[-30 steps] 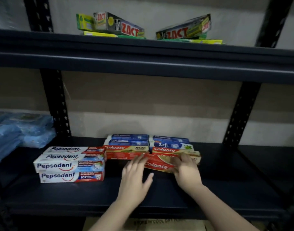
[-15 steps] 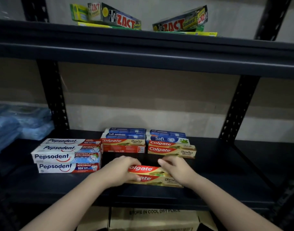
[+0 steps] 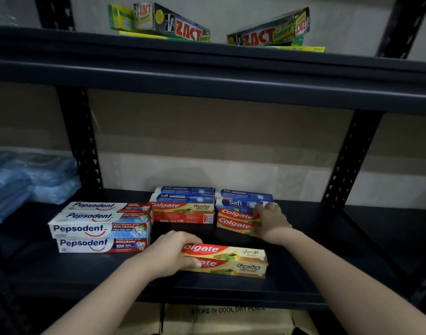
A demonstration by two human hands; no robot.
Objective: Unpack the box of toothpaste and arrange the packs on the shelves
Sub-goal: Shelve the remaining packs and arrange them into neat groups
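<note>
Closest to the camera, under the shelf edge, there's a cardboard box (image 3: pixel 221 320) printed "STORE IN COOL DRY PLACE". On the lower shelf (image 3: pixel 328 274) near the front, the left hand (image 3: pixel 169 255) has its fingers curled round the left end of two stacked Colgate packs (image 3: pixel 231 261). A bit further back on the right, the right hand (image 3: pixel 270 220) rests against the right end of another Colgate stack (image 3: pixel 233 220); can't tell whether it actually grips it. Left of those sits a pile of Pepsodent packs (image 3: pixel 98 228), with one more Colgate pack (image 3: pixel 183 211) in the middle. Safi packs (image 3: pixel 187 195) are lined up behind them. Blue plastic-wrapped bundles (image 3: pixel 25 182) sit far left. Up on the top shelf (image 3: pixel 207 76), Zact packs (image 3: pixel 183 25) lie tilted.
</note>
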